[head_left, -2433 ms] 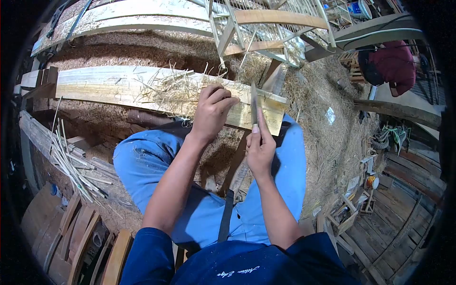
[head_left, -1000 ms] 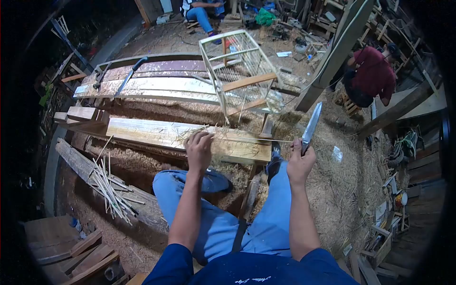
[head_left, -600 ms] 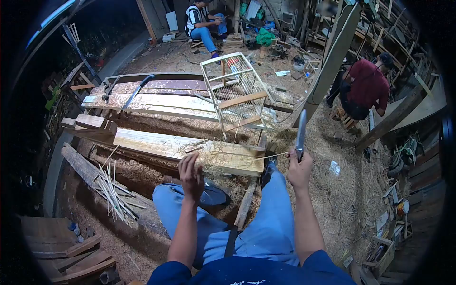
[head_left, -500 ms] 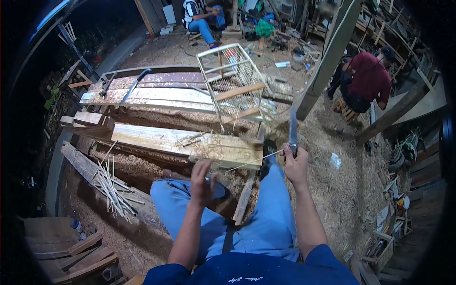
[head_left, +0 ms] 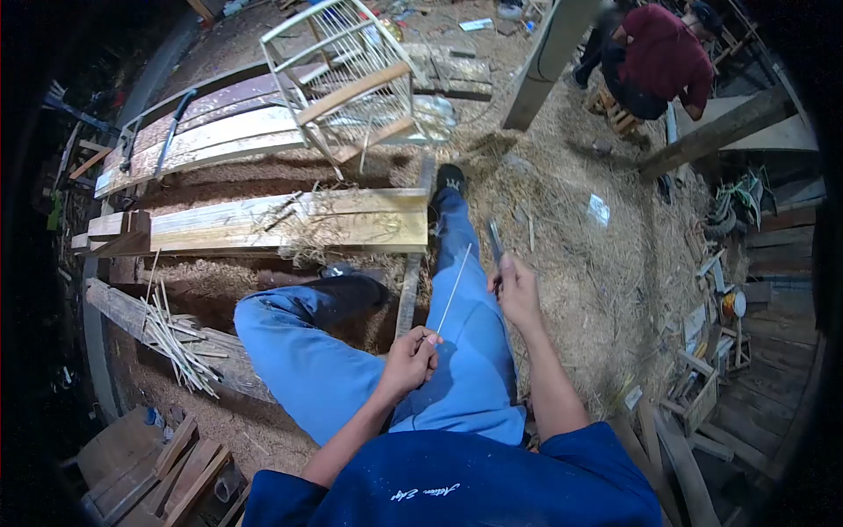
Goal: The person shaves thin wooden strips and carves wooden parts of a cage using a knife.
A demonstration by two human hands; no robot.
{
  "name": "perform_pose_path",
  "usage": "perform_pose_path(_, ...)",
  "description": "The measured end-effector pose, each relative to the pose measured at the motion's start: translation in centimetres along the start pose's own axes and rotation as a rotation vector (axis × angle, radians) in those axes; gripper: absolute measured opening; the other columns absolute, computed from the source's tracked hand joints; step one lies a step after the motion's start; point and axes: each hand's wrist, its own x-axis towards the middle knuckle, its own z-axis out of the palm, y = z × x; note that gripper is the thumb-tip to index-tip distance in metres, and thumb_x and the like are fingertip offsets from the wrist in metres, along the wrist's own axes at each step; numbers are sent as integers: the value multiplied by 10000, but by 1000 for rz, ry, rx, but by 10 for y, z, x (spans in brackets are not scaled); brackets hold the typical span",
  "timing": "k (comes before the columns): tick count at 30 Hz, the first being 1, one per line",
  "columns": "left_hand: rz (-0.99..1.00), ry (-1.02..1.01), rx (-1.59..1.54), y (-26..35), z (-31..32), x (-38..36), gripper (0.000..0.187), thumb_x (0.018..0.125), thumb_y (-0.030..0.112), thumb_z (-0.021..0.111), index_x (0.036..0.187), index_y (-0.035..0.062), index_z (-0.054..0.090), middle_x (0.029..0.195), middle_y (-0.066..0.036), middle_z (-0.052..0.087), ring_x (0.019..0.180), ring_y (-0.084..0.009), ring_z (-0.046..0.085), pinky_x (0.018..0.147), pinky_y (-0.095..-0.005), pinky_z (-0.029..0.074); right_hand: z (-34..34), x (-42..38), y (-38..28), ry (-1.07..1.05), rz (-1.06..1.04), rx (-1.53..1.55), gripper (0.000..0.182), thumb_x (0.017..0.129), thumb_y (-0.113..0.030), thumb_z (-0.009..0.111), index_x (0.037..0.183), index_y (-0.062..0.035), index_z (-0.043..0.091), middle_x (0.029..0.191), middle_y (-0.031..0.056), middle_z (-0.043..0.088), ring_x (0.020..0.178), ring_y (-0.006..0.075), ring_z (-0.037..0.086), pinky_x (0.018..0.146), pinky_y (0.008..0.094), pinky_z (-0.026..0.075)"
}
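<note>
My left hand [head_left: 411, 360] is closed over my lap, pinching one end of a thin pale stick [head_left: 454, 288]. The stick slants up and away across my right thigh. My right hand [head_left: 518, 297] grips a knife [head_left: 494, 235] beside that thigh, its blade pointing away from me and set apart from the stick's far end. To the left, a bundle of similar sticks [head_left: 176, 342] lies loose on a rough plank [head_left: 230, 354]. A partly built cage [head_left: 351, 75] with thin bars leans tilted on the far boards.
A thick plank [head_left: 369, 224] strewn with shavings lies ahead of my left leg. On the farther boards [head_left: 211, 145] rests a blue-handled tool [head_left: 178, 123]. A wooden post [head_left: 540, 75] rises ahead. A person in a maroon shirt [head_left: 663, 57] sits at the far right.
The stick has passed from my right hand into my left, which was open and raised. Both hands have come lower and nearer my body. My view has tilted down and shifted right.
</note>
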Motion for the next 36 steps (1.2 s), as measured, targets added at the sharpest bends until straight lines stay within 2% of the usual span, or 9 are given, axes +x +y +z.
perform_pose_path(1,-18,-9,-4,3,4,1,247,1111,271,536,1137,39,619,657,-16,564,498,-93,526,439,-265,386,-3,-12,4,-39,16,-88,380,1121,-278,528,1353,-13,669,738,9,636,643,88,558,596,275,448)
perform_pose_path(2,-45,-26,-10,6,8,2,249,1110,267,540,1141,33,618,665,-22,574,484,-97,527,428,-268,386,-8,-23,18,-94,-10,-178,371,1101,-211,551,1439,-83,636,733,64,656,653,113,585,619,305,481)
perform_pose_path(5,-105,-47,-25,8,19,11,241,1106,249,544,1164,27,619,671,-30,585,458,-99,518,405,-268,381,-15,-61,-1,-221,45,-358,394,1053,-139,603,1444,-164,644,742,129,661,662,153,603,662,332,509)
perform_pose_path(6,-119,-45,-24,8,22,15,234,1103,233,545,1182,28,623,669,-33,586,445,-96,509,393,-266,375,-15,-70,-4,-215,53,-359,392,996,-112,674,1375,-206,706,760,168,627,669,226,629,694,362,531)
perform_pose_path(12,-139,-8,-45,-3,33,21,197,1080,185,585,1134,9,655,631,-28,571,382,-84,449,349,-261,324,-14,-96,0,-95,-200,-617,285,944,-168,750,1221,-219,792,871,113,614,762,322,674,682,423,540)
perform_pose_path(18,-136,57,-39,10,40,19,198,1061,209,638,1064,12,660,635,-29,591,378,-79,452,333,-263,295,-8,-102,-31,-15,-38,-672,291,916,-81,764,1191,-167,803,917,111,637,752,272,667,673,404,520)
perform_pose_path(21,-111,68,-88,6,34,21,228,1060,235,644,1035,9,671,638,-28,597,377,-78,446,333,-262,284,-7,-99,-27,-12,-103,-665,221,933,-169,762,1147,-188,811,916,91,637,752,288,681,663,417,540)
perform_pose_path(28,-122,66,-121,6,26,17,256,1066,250,636,990,9,679,648,-33,601,405,-82,476,358,-268,318,11,-92,-23,77,-141,-577,147,878,-171,819,1011,-109,818,908,95,630,751,265,665,654,386,518)
perform_pose_path(36,-134,31,-140,6,20,17,216,1067,206,624,990,5,646,664,-42,613,416,-89,501,368,-266,329,19,-93,-25,42,-134,-579,132,875,-184,822,970,-93,814,909,91,651,771,290,688,665,407,526)
